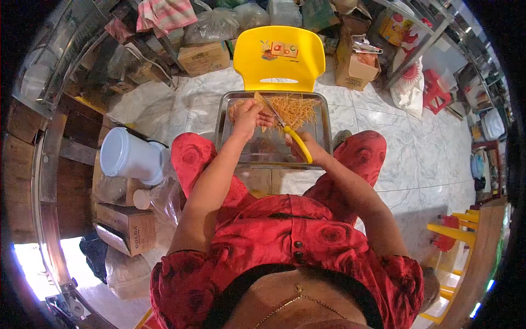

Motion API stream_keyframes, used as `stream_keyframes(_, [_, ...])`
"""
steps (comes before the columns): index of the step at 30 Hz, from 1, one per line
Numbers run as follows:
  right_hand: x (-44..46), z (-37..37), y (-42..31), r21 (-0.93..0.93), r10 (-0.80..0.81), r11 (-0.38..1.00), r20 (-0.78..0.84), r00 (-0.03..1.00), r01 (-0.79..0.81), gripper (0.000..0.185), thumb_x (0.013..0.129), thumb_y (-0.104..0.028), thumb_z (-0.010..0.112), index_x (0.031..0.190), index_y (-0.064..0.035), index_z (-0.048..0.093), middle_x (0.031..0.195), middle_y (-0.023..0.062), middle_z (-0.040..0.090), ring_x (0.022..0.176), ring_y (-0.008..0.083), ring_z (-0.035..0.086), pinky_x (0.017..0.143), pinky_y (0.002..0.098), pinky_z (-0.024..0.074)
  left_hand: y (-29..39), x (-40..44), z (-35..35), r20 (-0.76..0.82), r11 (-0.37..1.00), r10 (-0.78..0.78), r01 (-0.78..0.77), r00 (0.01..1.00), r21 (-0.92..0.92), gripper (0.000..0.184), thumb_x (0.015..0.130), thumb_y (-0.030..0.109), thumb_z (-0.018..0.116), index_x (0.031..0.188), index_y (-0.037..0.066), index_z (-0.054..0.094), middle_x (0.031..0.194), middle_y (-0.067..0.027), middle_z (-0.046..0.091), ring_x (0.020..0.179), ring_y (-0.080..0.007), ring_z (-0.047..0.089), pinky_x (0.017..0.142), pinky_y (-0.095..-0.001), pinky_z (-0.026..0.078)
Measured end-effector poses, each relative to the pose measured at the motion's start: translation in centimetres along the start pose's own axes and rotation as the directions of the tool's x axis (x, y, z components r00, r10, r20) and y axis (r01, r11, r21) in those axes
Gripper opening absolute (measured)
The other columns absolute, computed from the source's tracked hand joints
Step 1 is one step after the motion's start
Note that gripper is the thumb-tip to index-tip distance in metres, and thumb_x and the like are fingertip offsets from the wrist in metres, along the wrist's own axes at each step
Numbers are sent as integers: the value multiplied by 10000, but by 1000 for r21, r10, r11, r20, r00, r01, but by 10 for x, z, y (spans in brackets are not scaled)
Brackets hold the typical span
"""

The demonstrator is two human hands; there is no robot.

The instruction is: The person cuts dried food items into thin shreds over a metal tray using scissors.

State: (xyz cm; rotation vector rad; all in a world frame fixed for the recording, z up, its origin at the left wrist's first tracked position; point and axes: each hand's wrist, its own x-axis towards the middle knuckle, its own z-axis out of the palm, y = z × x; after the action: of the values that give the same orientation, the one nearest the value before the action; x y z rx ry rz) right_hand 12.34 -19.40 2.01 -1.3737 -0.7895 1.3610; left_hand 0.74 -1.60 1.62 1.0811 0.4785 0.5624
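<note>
Head view: left hand [250, 117] has a tan piece [258, 97] pinched in its fingertips over the metal tray [244, 151], right hand [311, 146] is wrapped around the handles of the yellow scissors [301, 147], blades up by the piece. Thin strips [300, 109] are heaped on the tray's right side, so a fair share looks done. Remaining, probably: the held piece plus apparently uncut stuff [232, 111] at tray's left, count can't be told.

My rectangular silver metal tray [222, 125], before a curved yellow plastic chair back [249, 68], thin orange-brown strips [300, 108] heaped on it near the chair back's right half, brownish pieces [232, 111] near its left.
</note>
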Motion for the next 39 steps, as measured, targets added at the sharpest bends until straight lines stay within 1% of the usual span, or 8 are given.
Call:
stream_keyframes(9, [6, -1, 3, -84, 5, 996, -73, 997, -11, 290, 852, -346, 541, 841, -57, 539, 552, -23, 451, 432, 74, 423, 395, 229, 311, -3, -4, 6, 37, 993, -107, 105, 994, 59, 104, 880, 133, 437, 870, 30, 433, 765, -155, 583, 608, -246, 621, 482, -305, 528])
stream_keyframes(12, [9, 0, 8, -27, 72, 997, -38, 997, -73, 346, 864, -410, 488, 829, -66, 510, 542, 2, 458, 430, 101, 433, 397, 244, 322, -7, -1, 4, 68, 996, -84, 84, 994, -2, 104, 879, 128, 439, 897, 26, 440, 769, -162, 585, 590, -245, 621, 474, -299, 526])
stream_keyframes(18, [9, -5, 13, -250, 48, 968, 61, 997, -31, 422, 857, -488, 443, 845, -67, 479, 539, 22, 451, 437, 123, 434, 406, 266, 349, 2, 6, -11, -138, 998, 45, -52, 989, -41, 123, 878, 123, 433, 936, 15, 447, 744, -148, 574, 588, -232, 615, 473, -296, 522])
stream_keyframes(24, [7, 1, 11, -122, 33, 992, 83, 996, -23, 410, 856, -483, 451, 822, -75, 474, 539, 4, 442, 438, 118, 429, 409, 261, 340, 3, 8, -13, -185, 996, 86, -78, 979, 52, 130, 881, 124, 427, 935, 8, 449, 745, -137, 568, 575, -211, 605, 473, -282, 514])
stream_keyframes(27, [7, 0, 12, -138, 26, 990, 70, 997, -17, 408, 855, -481, 457, 816, -75, 468, 533, -2, 433, 426, 115, 417, 401, 257, 327, 5, 7, -11, -194, 992, 92, -73, 977, 106, 112, 879, 127, 434, 932, 32, 459, 772, -135, 568, 594, -210, 595, 485, -285, 505])
stream_keyframes(29, [5, 0, 9, -171, 33, 985, 126, 992, -11, 591, 841, -557, 396, 910, 22, 495, 578, 42, 479, 476, 139, 496, 438, 263, 397, 8, 3, -6, -195, 989, 114, -91, 974, 120, 117, 876, 134, 447, 920, 28, 468, 761, -125, 568, 592, -197, 593, 481, -280, 502])
stream_keyframes(36, [13, -4, 17, -291, 100, 954, 72, 992, -75, 572, 846, -544, 399, 893, 19, 489, 547, 39, 463, 459, 139, 494, 429, 266, 390, 5, 5, -5, -223, 981, 108, -67, 969, 183, 120, 867, 125, 469, 932, 24, 471, 765, -115, 564, 568, -191, 587, 463, -276, 499])
stream_keyframes(39, [13, -3, 17, -306, -32, 951, 40, 999, 43, 547, 845, -535, 413, 867, 7, 487, 518, 29, 445, 427, 138, 478, 401, 265, 375, 0, 6, -7, -210, 984, 114, -82, 971, 157, 132, 864, 129, 477, 943, 23, 466, 773, -120, 563, 560, -190, 584, 454, -272, 498])
